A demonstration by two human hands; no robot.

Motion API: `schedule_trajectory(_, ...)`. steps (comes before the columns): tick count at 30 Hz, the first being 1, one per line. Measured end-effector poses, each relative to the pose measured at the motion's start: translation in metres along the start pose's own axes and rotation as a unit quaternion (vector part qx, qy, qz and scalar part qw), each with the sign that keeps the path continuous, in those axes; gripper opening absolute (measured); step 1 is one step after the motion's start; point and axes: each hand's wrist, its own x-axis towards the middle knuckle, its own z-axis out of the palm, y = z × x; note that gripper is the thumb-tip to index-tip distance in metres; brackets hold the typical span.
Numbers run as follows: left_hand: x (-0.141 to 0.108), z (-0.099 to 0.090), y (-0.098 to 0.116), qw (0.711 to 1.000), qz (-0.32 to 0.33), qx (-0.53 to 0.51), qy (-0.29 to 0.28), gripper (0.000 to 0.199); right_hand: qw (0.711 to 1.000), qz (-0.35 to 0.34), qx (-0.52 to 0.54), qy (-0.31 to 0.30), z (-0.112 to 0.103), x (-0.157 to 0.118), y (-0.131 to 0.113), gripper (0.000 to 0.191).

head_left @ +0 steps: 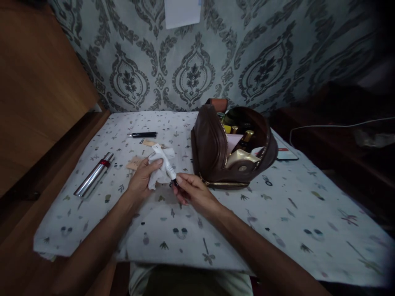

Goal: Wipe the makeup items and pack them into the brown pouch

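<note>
Head view: the left hand (143, 172) pinches a crumpled tissue (156, 177), the right hand (195, 190) the dark end of a white tube (168, 165) against it. Wiping seems the step, next calling for a steady grip; beyond the right hand stands a brown bag (207, 142).

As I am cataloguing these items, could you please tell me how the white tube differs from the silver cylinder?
The white tube has a black end; the silver cylinder is shiny with a red band. The person's fingers hold the white tube, while the silver cylinder lies on the patterned cloth. Both are long and slim.
</note>
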Motion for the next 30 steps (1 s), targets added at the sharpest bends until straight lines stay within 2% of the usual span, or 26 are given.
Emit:
schedule_trajectory(3,-0.004,-0.001,-0.004,0.995,-0.035,0.041,-0.079,0.044,0.981,0.081,0.176,-0.019,0.001,0.001,0.003,0.048)
schedule_trajectory(6,-0.007,-0.001,-0.007,0.985,-0.062,0.074,-0.143,0.041,0.976,0.106,0.192,-0.001,0.0,0.003,0.007,0.052)
schedule_trajectory(9,-0.007,-0.001,-0.008,0.981,-0.049,0.091,-0.161,0.037,0.994,0.079,0.076,0.008,-0.003,0.003,0.007,0.057)
schedule_trajectory(11,-0.006,-0.003,-0.007,0.981,-0.029,0.115,-0.155,0.036,0.996,0.008,-0.066,0.056,-0.004,0.001,0.001,0.055)
schedule_trajectory(13,-0.005,-0.005,-0.004,0.977,-0.017,0.154,-0.149,0.037,0.967,-0.085,-0.199,0.134,-0.003,-0.003,-0.007,0.043)
schedule_trajectory(15,-0.005,-0.006,-0.001,0.963,-0.013,0.214,-0.164,0.037,0.932,-0.154,-0.267,0.192,-0.001,-0.009,-0.016,0.032)
schedule_trajectory(18,-0.007,-0.005,0.002,0.92,0.007,0.326,-0.218,0.036,0.913,-0.205,-0.281,0.214,0.0,-0.016,-0.026,0.03)
schedule_trajectory(22,-0.009,-0.001,-0.003,0.866,0.058,0.415,-0.273,0.032,0.899,-0.241,-0.305,0.201,-0.001,-0.02,-0.034,0.011)
schedule_trajectory(27,-0.007,0.0,-0.012,0.847,0.061,0.452,-0.274,0.032,0.908,-0.208,-0.311,0.188,-0.007,-0.036,-0.05,0.008)
schedule_trajectory(30,-0.006,0.001,-0.016,0.831,0.053,0.476,-0.285,0.029,0.91,-0.211,-0.283,0.217,-0.017,-0.055,-0.07,0.01)
